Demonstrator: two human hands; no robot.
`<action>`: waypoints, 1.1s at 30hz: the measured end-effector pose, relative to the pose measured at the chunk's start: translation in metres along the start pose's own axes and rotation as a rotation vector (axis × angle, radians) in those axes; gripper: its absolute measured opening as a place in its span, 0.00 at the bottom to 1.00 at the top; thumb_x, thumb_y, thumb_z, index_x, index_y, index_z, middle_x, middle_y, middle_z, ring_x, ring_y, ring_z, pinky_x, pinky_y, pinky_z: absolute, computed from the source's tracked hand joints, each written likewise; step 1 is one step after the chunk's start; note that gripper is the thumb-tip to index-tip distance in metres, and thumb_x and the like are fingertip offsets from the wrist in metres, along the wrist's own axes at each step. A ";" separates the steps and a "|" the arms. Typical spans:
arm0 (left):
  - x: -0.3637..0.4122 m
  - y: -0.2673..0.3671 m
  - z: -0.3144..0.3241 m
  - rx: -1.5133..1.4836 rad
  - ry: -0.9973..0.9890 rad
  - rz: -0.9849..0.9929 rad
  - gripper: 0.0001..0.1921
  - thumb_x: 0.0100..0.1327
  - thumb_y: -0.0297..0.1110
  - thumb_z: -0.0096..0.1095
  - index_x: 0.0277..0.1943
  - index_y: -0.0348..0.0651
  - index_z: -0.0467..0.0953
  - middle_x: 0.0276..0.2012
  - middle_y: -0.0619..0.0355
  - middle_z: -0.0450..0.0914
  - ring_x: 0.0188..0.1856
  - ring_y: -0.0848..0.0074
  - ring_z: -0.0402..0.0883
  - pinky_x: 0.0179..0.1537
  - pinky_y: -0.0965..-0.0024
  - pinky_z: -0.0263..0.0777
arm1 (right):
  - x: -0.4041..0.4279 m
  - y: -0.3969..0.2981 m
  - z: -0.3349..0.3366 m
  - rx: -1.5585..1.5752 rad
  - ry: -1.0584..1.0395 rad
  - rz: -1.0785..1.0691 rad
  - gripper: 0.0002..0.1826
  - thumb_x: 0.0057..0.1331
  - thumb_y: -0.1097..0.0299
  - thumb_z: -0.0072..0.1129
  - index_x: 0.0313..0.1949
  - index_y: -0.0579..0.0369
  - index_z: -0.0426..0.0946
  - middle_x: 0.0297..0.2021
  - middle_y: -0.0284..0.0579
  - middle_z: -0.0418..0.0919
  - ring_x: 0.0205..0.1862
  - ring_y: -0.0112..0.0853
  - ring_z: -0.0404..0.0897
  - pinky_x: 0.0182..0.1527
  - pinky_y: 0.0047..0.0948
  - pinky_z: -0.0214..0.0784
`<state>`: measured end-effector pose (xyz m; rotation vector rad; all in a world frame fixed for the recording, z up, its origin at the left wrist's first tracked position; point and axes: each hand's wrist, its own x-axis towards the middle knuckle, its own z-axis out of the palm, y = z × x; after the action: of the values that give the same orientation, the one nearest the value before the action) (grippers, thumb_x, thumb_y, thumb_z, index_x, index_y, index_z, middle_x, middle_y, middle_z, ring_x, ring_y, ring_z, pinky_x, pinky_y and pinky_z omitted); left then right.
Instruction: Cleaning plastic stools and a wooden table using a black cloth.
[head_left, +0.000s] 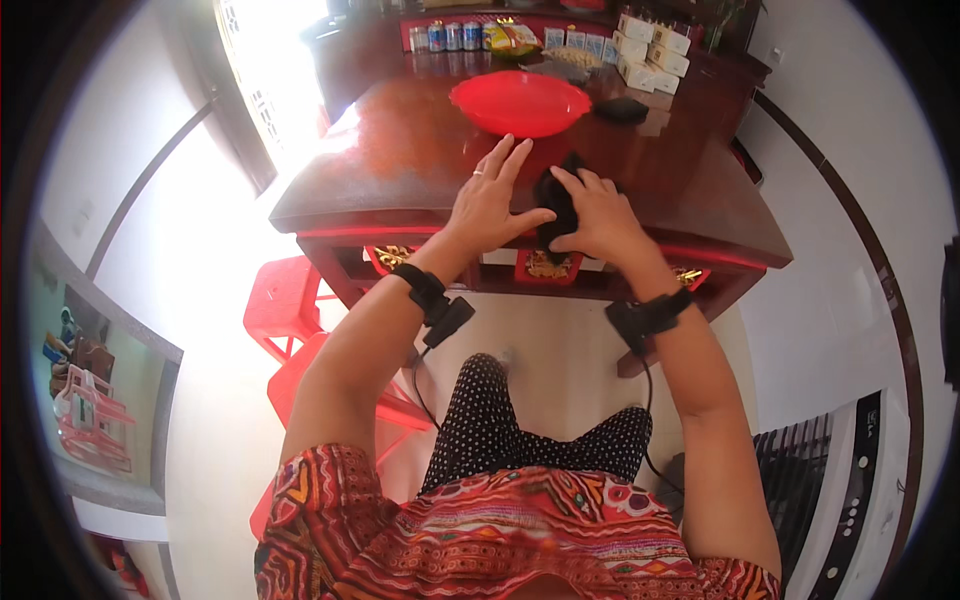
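Observation:
My right hand grips a soft black item, perhaps a cloth or a bag, over the near edge of the dark wooden table. Blur leaves its exact kind unclear. My left hand is spread beside it, holding nothing. Its thumb points at the black item, and I cannot tell whether they touch. Beyond the left fingertips a red plastic basin with a scalloped rim rests on the tabletop. To the right of the basin lies another dark, flat item.
Drink cans, a yellow snack bag and stacked tissue packs line the table's back. Red plastic stools stand at the left. Under the tabletop are red-and-gold carved panels. Cables hang from both wrist straps.

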<state>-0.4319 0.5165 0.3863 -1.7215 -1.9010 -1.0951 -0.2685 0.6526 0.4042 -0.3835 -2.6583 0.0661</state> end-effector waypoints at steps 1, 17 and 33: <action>0.005 0.005 0.007 -0.005 0.013 0.011 0.49 0.53 0.59 0.71 0.73 0.46 0.57 0.72 0.43 0.57 0.71 0.47 0.60 0.68 0.52 0.59 | -0.002 0.023 -0.005 0.254 -0.012 -0.091 0.50 0.46 0.59 0.77 0.69 0.49 0.63 0.61 0.57 0.69 0.63 0.53 0.68 0.63 0.41 0.63; 0.011 0.039 0.052 0.346 -0.201 0.294 0.32 0.48 0.53 0.75 0.56 0.53 0.74 0.53 0.56 0.73 0.59 0.60 0.71 0.59 0.44 0.61 | -0.064 0.149 0.000 0.021 0.300 0.341 0.16 0.71 0.59 0.53 0.50 0.56 0.79 0.53 0.49 0.79 0.57 0.45 0.76 0.61 0.39 0.65; -0.112 -0.190 -0.186 0.511 0.087 -0.057 0.32 0.50 0.53 0.73 0.55 0.46 0.75 0.56 0.50 0.76 0.62 0.54 0.72 0.62 0.53 0.64 | -0.072 0.160 -0.006 0.064 0.277 0.364 0.18 0.73 0.61 0.47 0.53 0.58 0.78 0.58 0.49 0.77 0.61 0.43 0.74 0.64 0.37 0.63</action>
<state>-0.6339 0.3117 0.3682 -1.3196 -1.9662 -0.6114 -0.1630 0.7861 0.3610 -0.7902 -2.2817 0.1948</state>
